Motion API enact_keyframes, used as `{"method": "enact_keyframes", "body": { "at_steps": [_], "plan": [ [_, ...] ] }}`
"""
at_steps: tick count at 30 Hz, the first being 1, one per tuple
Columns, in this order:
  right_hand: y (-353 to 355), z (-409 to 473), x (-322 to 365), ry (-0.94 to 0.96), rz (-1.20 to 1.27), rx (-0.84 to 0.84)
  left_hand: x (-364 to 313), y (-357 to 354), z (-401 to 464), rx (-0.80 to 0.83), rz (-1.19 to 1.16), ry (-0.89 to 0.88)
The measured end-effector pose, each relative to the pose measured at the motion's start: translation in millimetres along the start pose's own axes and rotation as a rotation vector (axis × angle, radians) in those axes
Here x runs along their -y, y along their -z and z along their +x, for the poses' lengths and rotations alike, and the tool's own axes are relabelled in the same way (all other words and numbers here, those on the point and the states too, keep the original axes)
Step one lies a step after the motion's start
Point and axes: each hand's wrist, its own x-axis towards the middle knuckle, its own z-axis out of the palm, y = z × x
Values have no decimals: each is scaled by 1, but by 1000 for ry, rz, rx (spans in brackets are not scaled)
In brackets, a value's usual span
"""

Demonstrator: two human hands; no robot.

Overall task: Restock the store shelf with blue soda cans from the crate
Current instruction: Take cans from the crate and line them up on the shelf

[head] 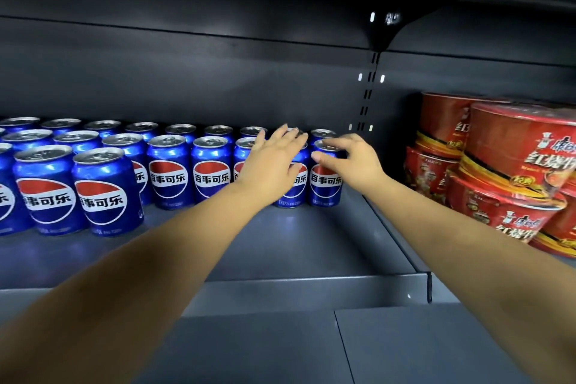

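Note:
Several blue soda cans stand in rows on the dark shelf (296, 246), from the far left to the shelf's right end. My left hand (274, 162) lies with straight fingers over the tops of two cans in the second row, partly hiding one blue can (294, 188). My right hand (349, 159) has its fingers curved over the top rim of the rightmost blue can (325, 184), thumb at its left side. The crate is not in view.
Stacked red instant noodle bowls (505, 171) fill the neighbouring shelf section at the right. A slotted upright (367, 93) divides the two sections. Two cans (103, 193) stand further forward at the left. The shelf's front lip (311, 293) runs across below my arms.

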Motion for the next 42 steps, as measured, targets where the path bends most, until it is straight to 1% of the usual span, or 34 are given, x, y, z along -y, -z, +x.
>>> {"method": "enact_keyframes", "body": {
  "at_steps": [2, 3, 4, 6, 9, 11, 14, 17, 20, 24, 27, 32, 35, 37, 38, 39, 41, 42],
  "plan": [
    [5, -3, -1, -111, 456, -50, -4, -5, -7, -55, 106, -126],
    [6, -2, -6, -200, 596, -75, -6, -10, -11, -106, 174, -226],
    [5, 0, -12, -282, 679, -99, -8, -16, -14, -153, 252, -322],
    [1, 6, -31, -431, 757, -73, -11, -31, -17, -223, 344, -431],
    [-8, 8, -46, -556, 855, -19, -14, -46, -16, -263, 386, -537],
    [-15, 10, -49, -612, 943, 35, -8, -55, -13, -258, 472, -599],
    [-30, 18, -59, -663, 1056, 0, 4, -62, -7, -231, 609, -613],
    [-43, 30, -59, -685, 1060, 7, 10, -66, -3, -213, 649, -606],
    [-52, 32, -62, -656, 1066, 83, 13, -69, -3, -214, 656, -584],
    [-50, 35, -68, -650, 1063, 84, 13, -68, -3, -225, 686, -580],
    [-50, 33, -67, -690, 1111, 77, 11, -67, -4, -203, 694, -579],
    [-54, 29, -66, -695, 1101, -2, 8, -64, -5, -96, 655, -562],
    [-55, 26, -59, -686, 1081, -16, 0, -53, -8, -42, 629, -537],
    [-55, 22, -54, -685, 1121, -73, -4, -43, -11, -1, 563, -536],
    [-57, 21, -54, -690, 1124, -114, -6, -37, -14, -25, 511, -521],
    [-59, 20, -55, -707, 1106, -156, -5, -33, -17, -52, 470, -492],
    [-59, 17, -51, -738, 1052, -259, 0, -21, -26, -51, 375, -396],
    [-57, 15, -45, -742, 987, -313, 3, -14, -32, -55, 350, -365]
  ]
}}
